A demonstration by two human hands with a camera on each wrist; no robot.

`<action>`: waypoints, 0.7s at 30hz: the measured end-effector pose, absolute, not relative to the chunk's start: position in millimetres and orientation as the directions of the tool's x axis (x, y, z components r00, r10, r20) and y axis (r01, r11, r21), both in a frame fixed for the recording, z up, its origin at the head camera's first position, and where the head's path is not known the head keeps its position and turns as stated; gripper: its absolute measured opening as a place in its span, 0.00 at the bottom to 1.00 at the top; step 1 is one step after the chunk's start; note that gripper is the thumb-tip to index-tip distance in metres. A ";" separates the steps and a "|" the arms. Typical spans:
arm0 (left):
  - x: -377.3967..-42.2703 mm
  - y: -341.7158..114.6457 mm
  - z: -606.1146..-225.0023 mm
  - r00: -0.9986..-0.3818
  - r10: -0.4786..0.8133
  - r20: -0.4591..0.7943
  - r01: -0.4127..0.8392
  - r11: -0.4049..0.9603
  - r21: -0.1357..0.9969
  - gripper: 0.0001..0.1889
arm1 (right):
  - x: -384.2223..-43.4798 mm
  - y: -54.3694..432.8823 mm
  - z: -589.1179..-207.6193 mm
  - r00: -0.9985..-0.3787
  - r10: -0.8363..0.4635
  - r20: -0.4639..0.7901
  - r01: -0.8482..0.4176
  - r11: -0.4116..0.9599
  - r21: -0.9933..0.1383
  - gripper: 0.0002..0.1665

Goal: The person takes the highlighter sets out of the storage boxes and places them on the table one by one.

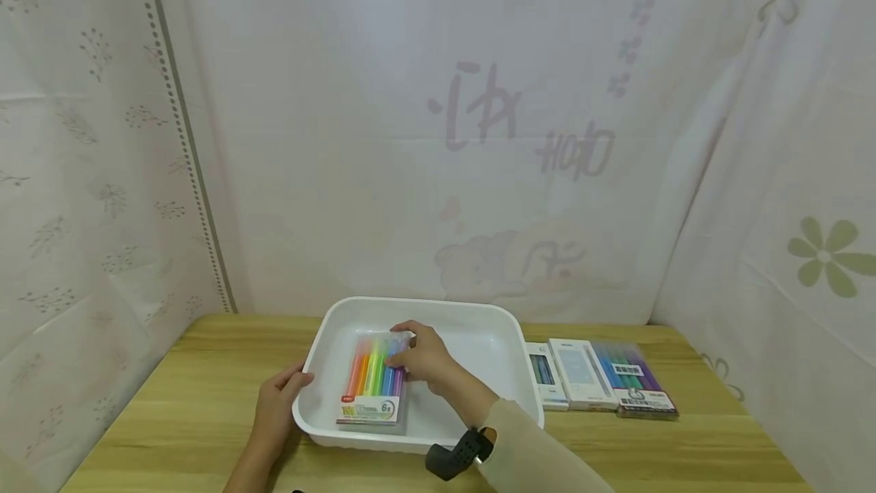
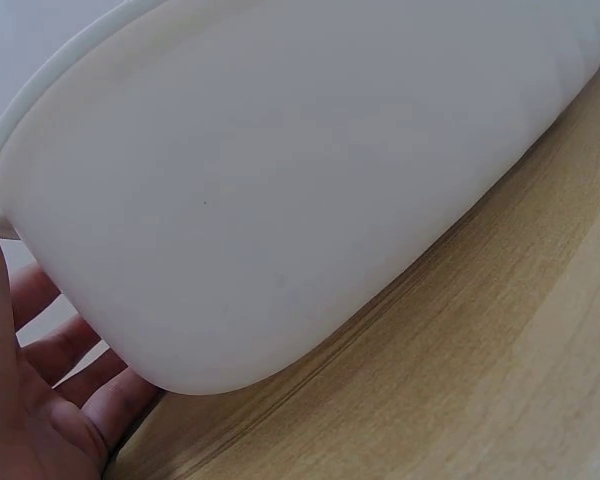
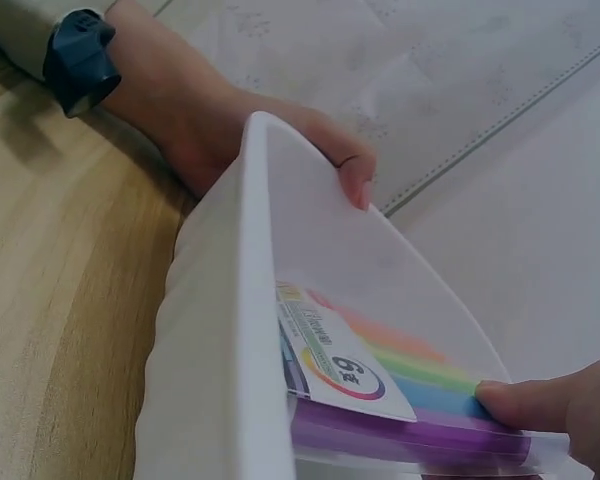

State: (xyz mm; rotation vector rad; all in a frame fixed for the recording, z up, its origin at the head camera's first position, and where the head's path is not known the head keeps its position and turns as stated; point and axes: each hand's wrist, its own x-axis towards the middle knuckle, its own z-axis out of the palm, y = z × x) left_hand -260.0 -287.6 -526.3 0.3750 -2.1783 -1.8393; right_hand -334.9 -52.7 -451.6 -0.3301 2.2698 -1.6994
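Note:
A clear pack of rainbow-coloured highlighters (image 1: 369,379) with a white label is inside a white plastic tub (image 1: 479,348), in its left half. My right hand (image 1: 426,357) grips the pack near its far right end. In the right wrist view the thumb (image 3: 530,403) lies on the pack's clear face, and a dark red strip shows beneath it. My left hand (image 1: 275,402) holds the tub's left rim, thumb over the edge. Its other fingers (image 2: 65,350) lie against the outer wall in the left wrist view.
To the right of the tub, a white box with a window (image 1: 544,377), a larger white box (image 1: 582,375) and a clear pack of blue, green and purple pens (image 1: 633,379) lie side by side on the wooden table (image 1: 198,402). A patterned curtain (image 1: 328,135) hangs behind.

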 end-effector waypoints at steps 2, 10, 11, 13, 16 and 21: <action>-259.9 -288.0 -526.6 -0.931 -0.362 0.037 -0.025 0.165 0.986 0.25 | -334.5 -49.3 -450.9 -0.935 -0.347 -0.073 -0.021 0.260 -0.965 0.33; -256.5 -285.4 -523.4 -0.925 -0.375 0.063 -0.004 0.175 0.984 0.25 | -332.2 -31.8 -443.2 -0.936 -0.352 -0.032 -0.051 0.223 -0.973 0.32; -256.2 -285.2 -523.2 -0.924 -0.378 0.061 -0.006 0.174 0.985 0.25 | -331.7 -29.4 -441.6 -0.935 -0.353 -0.029 -0.052 0.217 -0.975 0.32; -256.2 -285.1 -523.2 -0.923 -0.381 0.057 -0.009 0.170 0.985 0.25 | -330.7 -24.3 -438.1 -0.933 -0.359 -0.021 -0.055 0.202 -0.978 0.32; -256.5 -285.3 -523.2 -0.924 -0.379 0.057 -0.010 0.171 0.985 0.25 | -328.8 -16.0 -432.2 -0.929 -0.369 -0.015 -0.057 0.183 -0.981 0.32; -257.6 -284.6 -523.1 -0.924 -0.379 0.055 -0.011 0.170 0.985 0.25 | -324.1 0.5 -421.6 -0.929 -0.370 0.004 -0.072 0.170 -0.983 0.32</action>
